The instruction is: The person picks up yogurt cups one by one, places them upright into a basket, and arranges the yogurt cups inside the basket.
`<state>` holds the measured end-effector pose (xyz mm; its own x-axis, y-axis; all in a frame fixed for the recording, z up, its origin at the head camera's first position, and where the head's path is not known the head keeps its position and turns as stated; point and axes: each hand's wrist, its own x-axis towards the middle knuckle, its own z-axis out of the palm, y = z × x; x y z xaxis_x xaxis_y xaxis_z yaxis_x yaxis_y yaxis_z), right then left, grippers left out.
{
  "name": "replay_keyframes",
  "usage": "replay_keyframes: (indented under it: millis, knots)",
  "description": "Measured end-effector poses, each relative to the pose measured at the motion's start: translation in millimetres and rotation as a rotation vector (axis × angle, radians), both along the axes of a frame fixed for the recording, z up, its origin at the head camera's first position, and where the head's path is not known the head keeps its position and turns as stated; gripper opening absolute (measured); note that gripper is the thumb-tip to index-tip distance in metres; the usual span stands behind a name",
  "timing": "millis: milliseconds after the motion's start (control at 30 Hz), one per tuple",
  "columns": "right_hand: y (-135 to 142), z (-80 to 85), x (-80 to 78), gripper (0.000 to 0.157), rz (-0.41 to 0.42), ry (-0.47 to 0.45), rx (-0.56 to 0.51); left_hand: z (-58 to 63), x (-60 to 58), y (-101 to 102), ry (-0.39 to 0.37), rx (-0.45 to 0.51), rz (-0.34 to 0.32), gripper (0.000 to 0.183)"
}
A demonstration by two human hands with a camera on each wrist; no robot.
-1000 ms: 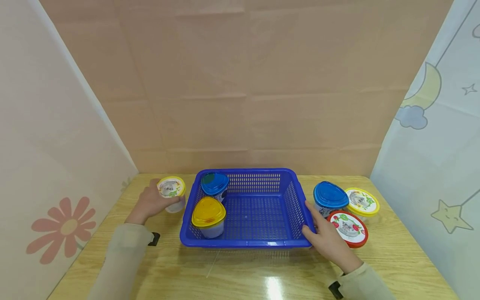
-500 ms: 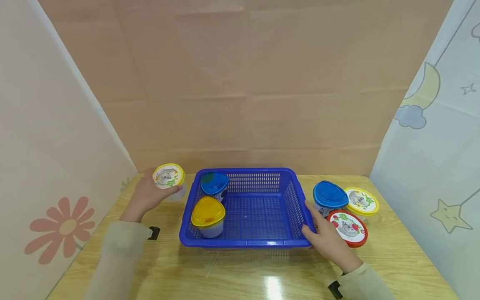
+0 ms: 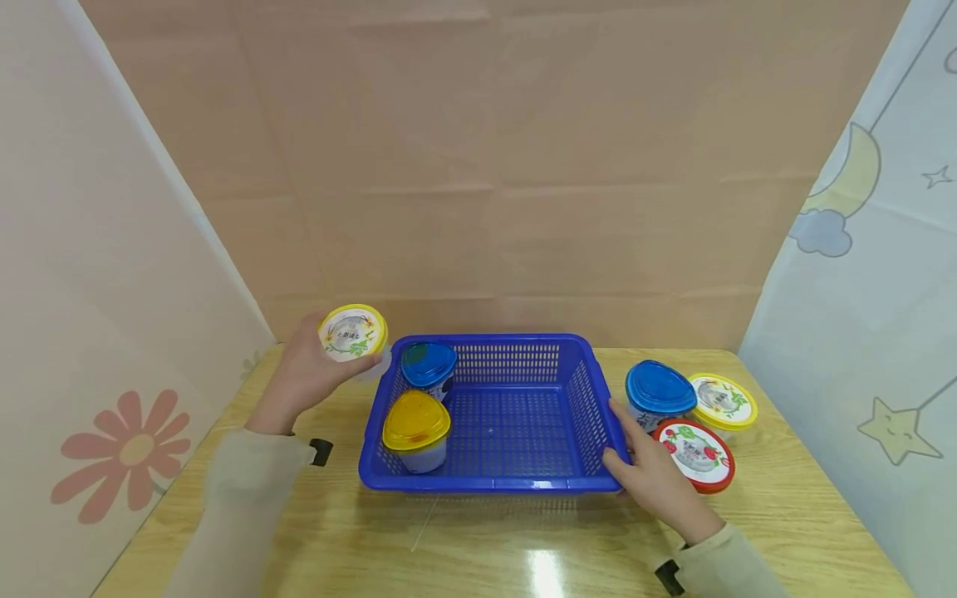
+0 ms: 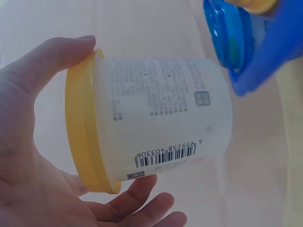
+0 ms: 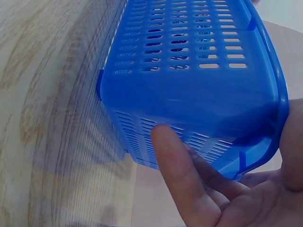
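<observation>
My left hand holds a round translucent tub by its yellow-rimmed lid, raised over the table just left of the basket. In the left wrist view the thumb lies on the lid's edge and the other fingers are on the opposite side; a barcode shows on the tub's wall. My right hand grips the right rim of a blue plastic basket, some fingers along its outer wall. Inside the basket, at its left end, stand a blue-lidded tub and a yellow-lidded tub.
To the right of the basket, close to my right hand, stand a blue-lidded tub, a yellow-rimmed tub and a red-rimmed tub. The wooden table meets a tan backdrop behind and printed white panels at the sides.
My left hand has lifted the yellow-rimmed tub off the table, and has moved it slightly right toward the basket's left rim. The right hand and the basket stay in place.
</observation>
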<state>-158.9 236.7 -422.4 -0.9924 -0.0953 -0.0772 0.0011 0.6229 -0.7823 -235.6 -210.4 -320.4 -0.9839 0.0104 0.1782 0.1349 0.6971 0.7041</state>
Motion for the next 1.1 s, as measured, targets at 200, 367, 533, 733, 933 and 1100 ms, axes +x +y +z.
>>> replay_keyframes:
  millis: [200,367,533,733,933,1100]
  knots:
    - [0,-0.3,0.4,0.075,-0.003,0.005,0.002,12.7,0.7,14,-0.019,-0.014,-0.017,0.112]
    - [1,-0.3,0.6,0.076,-0.004,0.004,0.004,20.7,-2.9,27,0.001,-0.012,-0.051,0.106]
    - [1,-1.0,1.0,0.075,-0.007,0.009,-0.005,26.4,-6.8,40,-0.031,-0.036,-0.071,0.109]
    - [-1,-2.4,0.6,0.074,-0.005,0.014,-0.021,30.9,-11.8,52,-0.087,-0.084,-0.081,0.115]
    - [-1,-0.6,-0.3,0.074,-0.011,0.020,-0.020,30.8,-20.6,68,-0.117,-0.067,-0.105,0.112]
    - [0,-0.5,0.0,0.074,-0.014,0.015,-0.020,27.1,-27.2,83,-0.121,-0.062,-0.121,0.109]
